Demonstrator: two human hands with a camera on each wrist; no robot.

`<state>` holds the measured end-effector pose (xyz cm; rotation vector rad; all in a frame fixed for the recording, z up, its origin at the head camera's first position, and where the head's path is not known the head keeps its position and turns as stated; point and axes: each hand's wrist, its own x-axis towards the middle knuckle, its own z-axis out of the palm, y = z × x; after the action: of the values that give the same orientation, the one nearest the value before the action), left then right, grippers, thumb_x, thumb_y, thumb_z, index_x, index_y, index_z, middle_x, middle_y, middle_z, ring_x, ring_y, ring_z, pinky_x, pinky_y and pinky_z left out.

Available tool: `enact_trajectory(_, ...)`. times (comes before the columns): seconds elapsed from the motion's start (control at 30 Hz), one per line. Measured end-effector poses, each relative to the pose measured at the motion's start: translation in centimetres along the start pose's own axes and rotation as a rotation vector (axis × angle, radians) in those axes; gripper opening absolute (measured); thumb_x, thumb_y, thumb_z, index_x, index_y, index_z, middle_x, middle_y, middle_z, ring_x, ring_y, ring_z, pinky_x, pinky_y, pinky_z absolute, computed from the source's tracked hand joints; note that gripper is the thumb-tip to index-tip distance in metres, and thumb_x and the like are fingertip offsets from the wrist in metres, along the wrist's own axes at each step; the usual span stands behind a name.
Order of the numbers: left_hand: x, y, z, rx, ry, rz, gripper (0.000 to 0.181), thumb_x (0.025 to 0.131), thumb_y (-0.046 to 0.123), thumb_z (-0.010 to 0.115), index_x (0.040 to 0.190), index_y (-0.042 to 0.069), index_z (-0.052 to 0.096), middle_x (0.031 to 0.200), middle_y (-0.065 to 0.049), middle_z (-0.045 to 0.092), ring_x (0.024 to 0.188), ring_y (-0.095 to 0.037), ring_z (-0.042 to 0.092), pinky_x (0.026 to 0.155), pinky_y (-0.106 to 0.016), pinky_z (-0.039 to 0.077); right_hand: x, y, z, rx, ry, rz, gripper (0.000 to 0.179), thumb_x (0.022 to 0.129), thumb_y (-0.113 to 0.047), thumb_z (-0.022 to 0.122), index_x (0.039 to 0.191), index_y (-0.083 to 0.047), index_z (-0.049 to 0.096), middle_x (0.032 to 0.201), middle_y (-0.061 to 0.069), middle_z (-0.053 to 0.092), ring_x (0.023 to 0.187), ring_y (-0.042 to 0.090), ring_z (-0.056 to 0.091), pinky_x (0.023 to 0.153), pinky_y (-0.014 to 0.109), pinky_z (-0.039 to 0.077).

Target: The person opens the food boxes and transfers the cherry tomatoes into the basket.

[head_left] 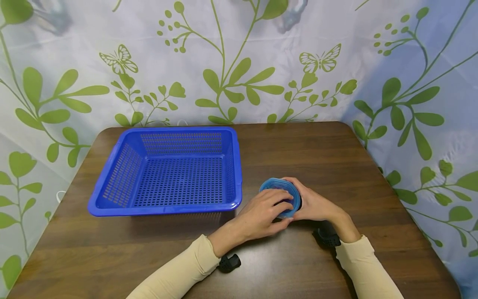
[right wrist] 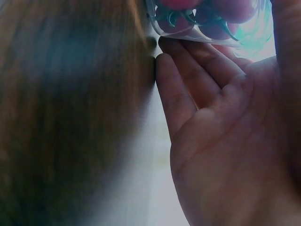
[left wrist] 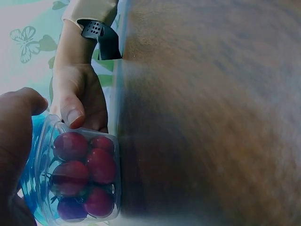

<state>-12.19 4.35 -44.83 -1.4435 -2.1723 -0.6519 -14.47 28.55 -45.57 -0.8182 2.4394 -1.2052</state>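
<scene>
A clear plastic container [left wrist: 117, 175] of red cherry tomatoes [left wrist: 69, 178] has a translucent blue upper part [head_left: 274, 183]. Small green stems show among the fruit in the right wrist view. My left hand [head_left: 263, 211] reaches over the top from the left, its fingers bent over the blue part and its thumb at the near side. From the right, my right hand [head_left: 315, 203] holds the container's side, with the thumb near and the fingers behind it. In the left wrist view the container stands at the wooden tabletop. The left fingertips are partly hidden inside the blue rim.
A blue perforated plastic basket [head_left: 164, 211] with nothing in it stands on the left of the brown wooden table [head_left: 306, 145]. Behind the table hangs a white curtain [head_left: 261, 45] with green leaves and butterflies. Black wrist mounts [head_left: 229, 263] sit below both wrists.
</scene>
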Motion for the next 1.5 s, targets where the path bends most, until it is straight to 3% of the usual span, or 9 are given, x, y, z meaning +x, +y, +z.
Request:
enact_trajectory(0.37, 0.0, 0.1, 0.0, -0.011, 0.04, 0.011, 0.023, 0.094, 0.032, 0.072, 0.108, 0.014, 0.075, 0.122, -0.001, 0.069, 0.121, -0.016, 0.062, 0.116, -0.03, 0.04, 0.0, -0.1, 0.0, -0.022, 0.009, 0.0, 0.104, 0.077, -0.031, 0.092, 0.156, -0.018, 0.026, 0.144, 0.009, 0.053, 0.125, 0.026, 0.06, 0.104, 0.032, 0.051)
enact_trajectory(0.67, 0.1, 0.1, -0.2, -0.015, 0.037, 0.009, 0.02, 0.093, 0.029, 0.073, 0.106, 0.013, 0.075, 0.118, 0.0, 0.07, 0.117, -0.015, 0.063, 0.115, -0.027, 0.041, 0.0, -0.1, 0.0, -0.015, 0.009, 0.007, 0.104, 0.077, -0.031, 0.092, 0.156, -0.017, 0.025, 0.144, 0.011, 0.052, 0.124, 0.027, 0.059, 0.103, 0.033, 0.051)
enact_trajectory(0.97, 0.2, 0.1, -0.4, -0.024, 0.021, -0.012, 0.017, 0.09, 0.023, 0.075, 0.104, 0.014, 0.074, 0.117, 0.002, 0.07, 0.117, -0.014, 0.063, 0.115, -0.026, 0.04, 0.0, -0.1, 0.1, -0.022, 0.012, 0.006, 0.103, 0.079, -0.032, 0.091, 0.156, -0.018, 0.025, 0.144, 0.01, 0.052, 0.123, 0.026, 0.06, 0.102, 0.033, 0.052)
enact_trajectory(1.5, 0.4, 0.0, -1.2, -0.055, 0.056, -0.05, 0.015, 0.09, 0.022, 0.075, 0.102, 0.014, 0.074, 0.114, 0.003, 0.071, 0.115, -0.014, 0.064, 0.112, -0.025, 0.043, 0.0, 0.0, 0.1, -0.021, 0.023, -0.009, 0.102, 0.077, -0.031, 0.092, 0.156, -0.018, 0.027, 0.144, 0.007, 0.053, 0.123, 0.023, 0.059, 0.104, 0.029, 0.05)
